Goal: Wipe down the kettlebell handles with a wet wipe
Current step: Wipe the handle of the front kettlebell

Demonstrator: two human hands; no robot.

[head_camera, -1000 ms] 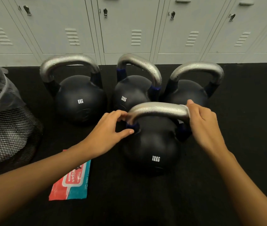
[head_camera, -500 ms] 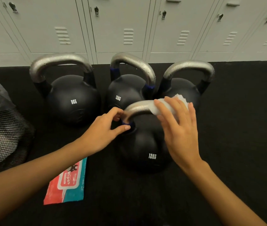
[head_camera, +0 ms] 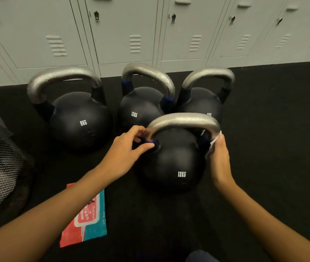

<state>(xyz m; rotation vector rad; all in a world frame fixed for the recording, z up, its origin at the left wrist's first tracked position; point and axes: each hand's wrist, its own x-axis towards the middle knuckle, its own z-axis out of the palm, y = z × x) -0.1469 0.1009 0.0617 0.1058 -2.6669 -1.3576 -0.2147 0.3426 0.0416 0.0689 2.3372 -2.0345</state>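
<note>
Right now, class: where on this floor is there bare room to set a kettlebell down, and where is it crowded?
Bare mat lies right of the front kettlebell, up to the lockers. Crowded: three back kettlebells, mesh bin and wipes packet on the left.

A row of pale grey lockers [head_camera: 150,35] with vents and latches stands along the back; black matting [head_camera: 273,129] covers the floor. At the left edge sits a black mesh bin [head_camera: 1,176] lined with a clear bag.

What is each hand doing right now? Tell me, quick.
Left hand: pinching the near kettlebell's handle at its left base.
Right hand: holding the white wipe against the handle's right end.
</note>
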